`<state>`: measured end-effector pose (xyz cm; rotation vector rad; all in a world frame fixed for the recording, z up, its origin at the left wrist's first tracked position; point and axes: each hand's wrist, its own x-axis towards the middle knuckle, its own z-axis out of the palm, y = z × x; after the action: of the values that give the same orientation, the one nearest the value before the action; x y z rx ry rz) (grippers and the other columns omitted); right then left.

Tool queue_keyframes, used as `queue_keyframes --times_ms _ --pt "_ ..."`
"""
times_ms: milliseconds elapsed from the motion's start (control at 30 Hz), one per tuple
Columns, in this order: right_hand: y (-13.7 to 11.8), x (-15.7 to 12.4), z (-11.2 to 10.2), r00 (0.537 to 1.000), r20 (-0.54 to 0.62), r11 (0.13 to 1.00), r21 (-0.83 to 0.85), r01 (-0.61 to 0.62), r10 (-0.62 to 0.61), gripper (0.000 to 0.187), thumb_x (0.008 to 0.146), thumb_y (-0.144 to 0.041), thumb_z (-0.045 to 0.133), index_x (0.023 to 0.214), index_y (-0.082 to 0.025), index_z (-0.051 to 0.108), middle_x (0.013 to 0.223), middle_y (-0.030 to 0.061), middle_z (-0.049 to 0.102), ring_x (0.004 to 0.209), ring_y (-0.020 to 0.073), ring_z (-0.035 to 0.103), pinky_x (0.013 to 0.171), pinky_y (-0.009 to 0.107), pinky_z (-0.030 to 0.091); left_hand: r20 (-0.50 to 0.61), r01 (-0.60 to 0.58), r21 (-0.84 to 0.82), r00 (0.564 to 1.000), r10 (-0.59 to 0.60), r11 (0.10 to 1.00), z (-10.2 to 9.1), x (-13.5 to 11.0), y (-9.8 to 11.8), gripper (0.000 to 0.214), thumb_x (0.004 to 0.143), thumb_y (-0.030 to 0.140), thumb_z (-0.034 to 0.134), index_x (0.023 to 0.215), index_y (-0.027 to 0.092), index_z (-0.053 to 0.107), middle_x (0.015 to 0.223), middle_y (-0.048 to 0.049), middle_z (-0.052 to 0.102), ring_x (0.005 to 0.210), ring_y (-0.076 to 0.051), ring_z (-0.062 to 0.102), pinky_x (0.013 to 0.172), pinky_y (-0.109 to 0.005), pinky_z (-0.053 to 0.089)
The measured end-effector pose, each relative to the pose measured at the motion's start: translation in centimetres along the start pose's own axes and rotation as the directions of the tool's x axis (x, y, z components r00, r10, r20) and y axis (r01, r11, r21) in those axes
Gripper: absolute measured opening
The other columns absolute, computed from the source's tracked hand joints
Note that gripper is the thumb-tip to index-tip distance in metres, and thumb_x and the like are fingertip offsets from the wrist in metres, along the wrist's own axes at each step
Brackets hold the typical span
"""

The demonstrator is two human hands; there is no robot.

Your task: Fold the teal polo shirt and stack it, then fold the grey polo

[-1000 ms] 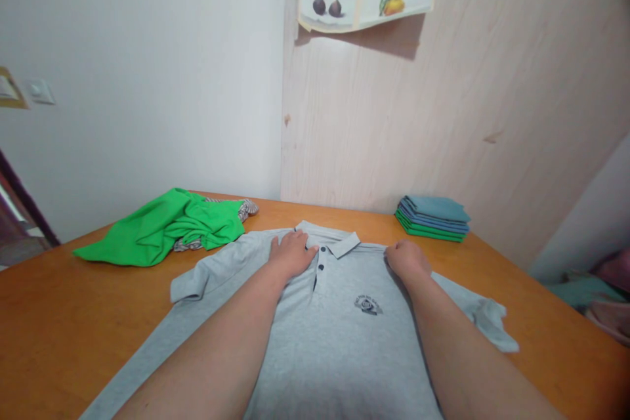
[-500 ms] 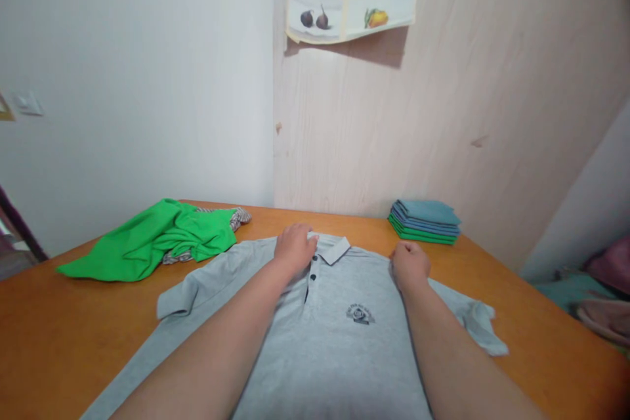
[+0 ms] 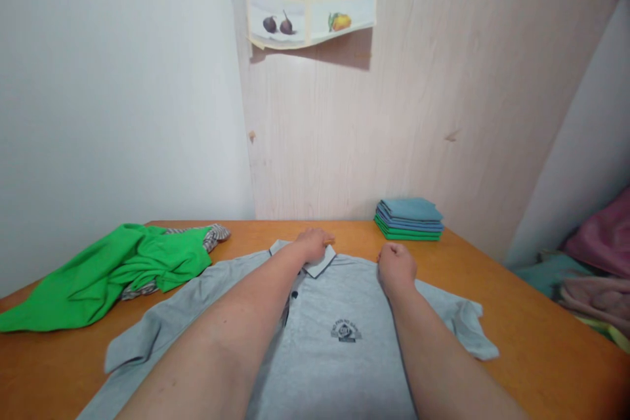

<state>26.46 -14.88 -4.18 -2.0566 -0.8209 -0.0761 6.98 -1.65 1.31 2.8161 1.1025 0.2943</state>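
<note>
A grey polo shirt (image 3: 339, 354) with a small dark chest logo lies face up on the orange wooden table (image 3: 531, 341), collar toward the wall. My left hand (image 3: 315, 246) rests on the collar with its fingers stretched out flat toward the right. My right hand (image 3: 396, 266) sits on the shirt's shoulder, right of the collar. Its fingers are curled into a fist and seem to pinch the cloth at the shoulder edge. Both forearms lie over the shirt's body.
A crumpled green garment (image 3: 108, 269) with a striped piece under it lies at the table's left. A neat stack of folded blue and green cloths (image 3: 408, 218) stands at the back right by the wooden wall. Pink and teal laundry (image 3: 595, 275) is heaped off the table's right side.
My left hand has slid from beside the buttons up onto the collar. My right hand stays in a fist on the shoulder. The view has swung to the right.
</note>
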Motion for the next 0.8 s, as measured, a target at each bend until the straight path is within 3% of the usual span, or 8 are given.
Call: queue_keyframes --times_ms 133,333,500,667,800 --pt "-0.4 -0.2 -0.3 0.998 -0.010 0.997 0.037 -0.067 0.067 0.040 0.085 -0.034 0.042 0.105 -0.017 0.072 0.097 0.0102 0.076 0.087 0.0246 0.068 0.071 0.030 0.046 -0.012 0.070 0.013 0.997 -0.070 0.997 0.1 0.4 -0.6 0.029 0.081 0.016 0.057 0.100 0.030 0.074 0.107 -0.0016 0.074 0.101 -0.022 0.066 0.087 -0.031 0.049" --pt "-0.7 -0.4 -0.6 0.993 -0.009 0.992 0.051 -0.119 0.119 0.041 0.084 -0.034 0.047 0.116 -0.017 0.067 0.103 0.0107 0.075 0.096 0.0261 0.067 0.078 0.031 0.048 -0.181 0.189 0.058 0.968 -0.176 0.980 0.9 -0.1 -0.9 0.028 0.089 0.016 0.045 0.107 0.024 0.065 0.106 -0.0095 0.072 0.107 -0.028 0.062 0.094 -0.044 0.042" --pt "-1.0 -0.5 -0.8 0.993 0.026 0.993 0.023 -0.114 0.113 0.043 0.085 -0.032 0.048 0.122 -0.018 0.065 0.106 0.0108 0.075 0.099 0.0245 0.067 0.082 0.031 0.048 -0.197 0.161 0.073 0.970 -0.144 0.984 1.9 -0.3 -0.5 0.025 0.086 0.014 0.048 0.101 0.023 0.065 0.107 -0.0095 0.070 0.105 -0.027 0.062 0.091 -0.043 0.042" --pt "-1.5 -0.8 -0.9 0.994 0.064 0.996 -0.018 -0.091 0.092 0.042 0.087 -0.032 0.048 0.123 -0.020 0.066 0.108 0.0101 0.074 0.101 0.0227 0.067 0.085 0.030 0.048 -0.227 0.137 0.078 0.967 -0.116 0.987 0.7 -0.7 0.2 0.028 0.089 0.017 0.046 0.111 0.020 0.063 0.113 -0.0116 0.068 0.107 -0.028 0.061 0.090 -0.041 0.044" --pt "-1.5 -0.8 -1.0 0.992 0.085 0.995 -0.050 -0.086 0.090 0.043 0.088 -0.032 0.047 0.124 -0.019 0.065 0.111 0.0096 0.073 0.102 0.0225 0.067 0.085 0.029 0.048 -0.194 -0.007 0.100 0.981 0.026 0.995 -0.1 -2.2 1.6 0.028 0.092 0.021 0.044 0.110 0.023 0.065 0.114 -0.0070 0.068 0.109 -0.024 0.060 0.093 -0.037 0.043"
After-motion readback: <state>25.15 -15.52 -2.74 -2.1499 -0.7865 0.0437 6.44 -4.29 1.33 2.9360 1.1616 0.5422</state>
